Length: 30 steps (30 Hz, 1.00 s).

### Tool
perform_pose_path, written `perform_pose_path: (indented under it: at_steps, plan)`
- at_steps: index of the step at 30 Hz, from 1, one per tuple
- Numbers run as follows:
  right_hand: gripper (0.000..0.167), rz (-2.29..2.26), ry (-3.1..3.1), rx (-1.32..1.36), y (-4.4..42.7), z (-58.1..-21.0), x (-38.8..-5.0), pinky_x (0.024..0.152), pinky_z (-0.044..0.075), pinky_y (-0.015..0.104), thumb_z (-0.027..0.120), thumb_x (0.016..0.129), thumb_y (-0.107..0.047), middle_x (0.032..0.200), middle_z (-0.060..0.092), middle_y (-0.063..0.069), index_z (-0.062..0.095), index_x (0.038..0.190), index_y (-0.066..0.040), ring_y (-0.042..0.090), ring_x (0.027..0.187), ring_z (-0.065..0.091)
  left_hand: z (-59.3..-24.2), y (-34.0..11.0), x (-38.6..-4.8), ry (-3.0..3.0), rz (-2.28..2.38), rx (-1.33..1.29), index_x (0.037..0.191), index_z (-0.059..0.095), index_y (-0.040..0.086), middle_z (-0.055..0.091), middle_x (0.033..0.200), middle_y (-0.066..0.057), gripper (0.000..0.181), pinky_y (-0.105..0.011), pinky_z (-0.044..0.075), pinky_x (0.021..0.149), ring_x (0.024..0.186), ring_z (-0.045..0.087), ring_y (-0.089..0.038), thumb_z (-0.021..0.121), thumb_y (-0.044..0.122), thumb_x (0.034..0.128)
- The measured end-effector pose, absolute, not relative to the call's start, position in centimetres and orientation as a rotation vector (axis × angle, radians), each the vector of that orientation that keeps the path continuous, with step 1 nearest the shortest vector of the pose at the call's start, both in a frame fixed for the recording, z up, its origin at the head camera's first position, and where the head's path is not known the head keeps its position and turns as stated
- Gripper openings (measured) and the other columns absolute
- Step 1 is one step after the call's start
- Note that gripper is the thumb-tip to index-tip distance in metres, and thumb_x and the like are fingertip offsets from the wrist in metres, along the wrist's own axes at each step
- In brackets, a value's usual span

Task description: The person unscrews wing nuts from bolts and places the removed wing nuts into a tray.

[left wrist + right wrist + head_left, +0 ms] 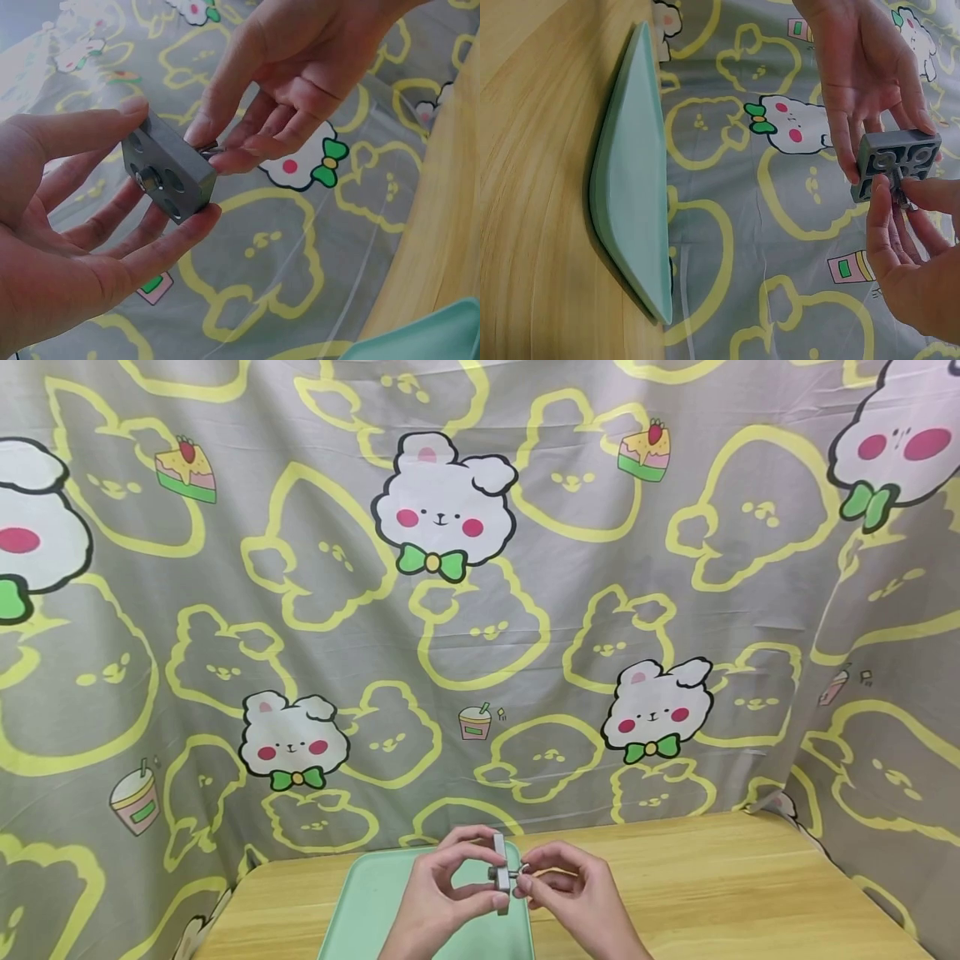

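Observation:
A grey square block has several round holes and a dark stud at its middle in the left wrist view. My left hand grips it by opposite edges, between thumb and fingers. The block's other face, ribbed with round bosses, shows in the right wrist view. From that face's centre a shiny metal rod sticks out. My right hand pinches the rod's outer end between thumb and fingers. Those fingertips partly hide the end, so its exact shape cannot be made out. Both hands are raised at the tray.
Beneath the hands lies a pale green tray with a raised rim. It sits on a wood-grain table. Behind the table hangs a grey curtain printed with cartoon animals, which also covers both sides.

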State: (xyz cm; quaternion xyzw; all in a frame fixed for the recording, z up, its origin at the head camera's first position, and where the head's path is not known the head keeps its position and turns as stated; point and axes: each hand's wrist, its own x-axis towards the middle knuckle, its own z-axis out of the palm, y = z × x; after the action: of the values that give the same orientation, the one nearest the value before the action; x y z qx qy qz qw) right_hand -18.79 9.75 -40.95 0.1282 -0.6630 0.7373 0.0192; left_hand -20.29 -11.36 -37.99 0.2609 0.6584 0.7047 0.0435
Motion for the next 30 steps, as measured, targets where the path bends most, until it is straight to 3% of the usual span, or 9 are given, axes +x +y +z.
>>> perform_pose_path:
  at_steps: [8,12,17,21,26,30]
  plan:
    - [0.015,2.045,-2.075,0.522,9.4,-41.0,-18.4,0.081,0.064,0.031,0.077,0.092,-0.011,0.104,0.07,0.015,0.069,0.101,-0.002,0.021,0.091,0.074,-38.0,-11.5,-20.3,2.001,2.155,0.797,0.113,0.07,-0.007,0.05,0.14,-0.021,0.035,-0.049,0.062,0.091,0.128,0.054,-0.027,0.084,-0.003,0.0815]
    - [0.006,1.893,-2.007,0.671,9.3,-41.4,-18.5,0.08,0.065,0.035,0.075,0.093,-0.004,0.104,0.071,0.011,0.07,0.096,-0.007,0.02,0.092,0.073,-38.0,-11.7,-20.3,1.991,2.16,0.793,0.113,0.069,-0.009,0.05,0.14,-0.021,0.036,-0.05,0.061,0.091,0.128,0.053,-0.027,0.084,-0.003,0.0813]
    - [0.022,1.562,-1.874,0.893,9.2,-42.2,-19.0,0.077,0.065,0.032,0.076,0.089,0.008,0.105,0.07,0.007,0.07,0.097,-0.012,0.018,0.09,0.072,-38.0,-11.8,-20.3,1.979,2.172,0.782,0.113,0.07,-0.008,0.05,0.14,-0.022,0.035,-0.051,0.061,0.091,0.128,0.054,-0.029,0.083,-0.004,0.0813]
    - [0.03,1.302,-1.792,0.947,9.2,-42.6,-19.4,0.084,0.061,0.022,0.082,0.081,0.009,0.106,0.07,0.005,0.072,0.097,-0.014,0.018,0.092,0.071,-37.9,-11.9,-20.3,1.983,2.183,0.766,0.113,0.069,-0.009,0.05,0.14,-0.021,0.034,-0.051,0.062,0.091,0.129,0.053,-0.029,0.082,-0.005,0.0819]
    - [0.005,1.111,-1.683,1.012,9.0,-42.4,-19.7,0.084,0.059,0.017,0.076,0.093,-0.009,0.105,0.069,0.011,0.072,0.094,-0.009,0.023,0.088,0.071,-37.8,-12.0,-20.2,1.974,2.196,0.753,0.113,0.068,-0.01,0.049,0.141,-0.021,0.034,-0.051,0.061,0.092,0.13,0.051,-0.032,0.082,-0.005,0.0823]
    - [0.011,1.01,-1.601,1.077,8.8,-42.0,-19.8,0.078,0.06,0.017,0.068,0.099,-0.012,0.103,0.067,0.015,0.07,0.092,-0.005,0.025,0.083,0.07,-37.7,-12.0,-20.1,1.963,2.202,0.744,0.113,0.069,-0.009,0.049,0.141,-0.022,0.034,-0.052,0.061,0.092,0.131,0.05,-0.033,0.082,-0.005,0.0823]
